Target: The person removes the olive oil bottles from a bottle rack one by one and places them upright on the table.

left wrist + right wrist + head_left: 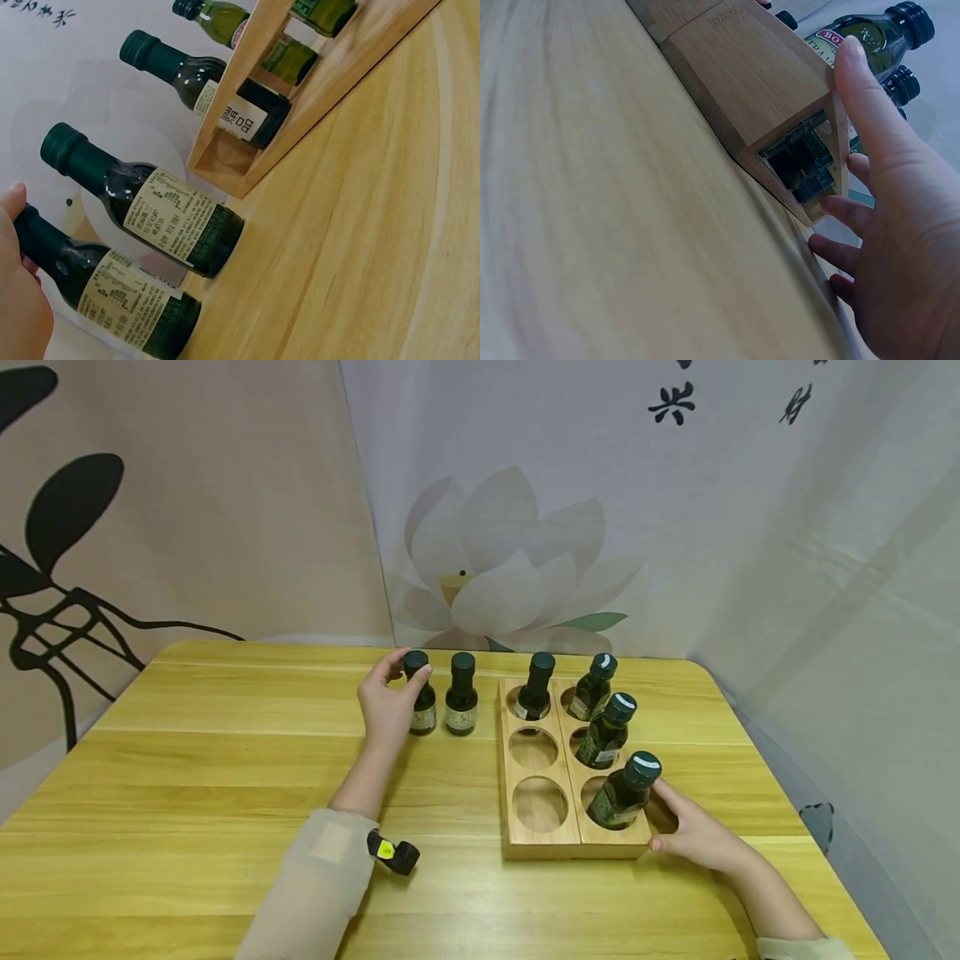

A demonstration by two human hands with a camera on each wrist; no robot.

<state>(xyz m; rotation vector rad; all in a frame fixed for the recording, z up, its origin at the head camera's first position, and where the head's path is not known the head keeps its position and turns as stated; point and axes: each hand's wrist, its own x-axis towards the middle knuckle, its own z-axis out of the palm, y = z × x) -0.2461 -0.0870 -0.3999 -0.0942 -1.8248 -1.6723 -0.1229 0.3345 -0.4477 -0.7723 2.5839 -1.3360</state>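
We found the left hand (386, 697) pinching a slim, dark glass bottle with a deep-green cap and cream label (423, 712) high on its neck, thumb to one side and fingers to the other. That bottle was upright, apparently on the yellow, wood-grained bench (210, 777), left of a matching dark bottle with a cream label (461, 712) and just apart from it. Farther right we noted a pale wooden rack with two columns of round holes (540, 850); a third dark long-necked bottle (537, 689) was in the back hole of its left column, and three squatter green glass bottles with dark caps (621, 789) leaned along its right column. The right hand (701, 837) was at the rack's near right corner, fingers loosely spread, thumb by the upper edge; how firmly it pressed there we could not tell. We judged the pinched bottle stiff, smooth, somewhat slippery and breakable if knocked, with most weight low in the body; its fill we could not make out. The slim neck beneath the cap seemed the natural hold, though a grip that high might let the base swing.
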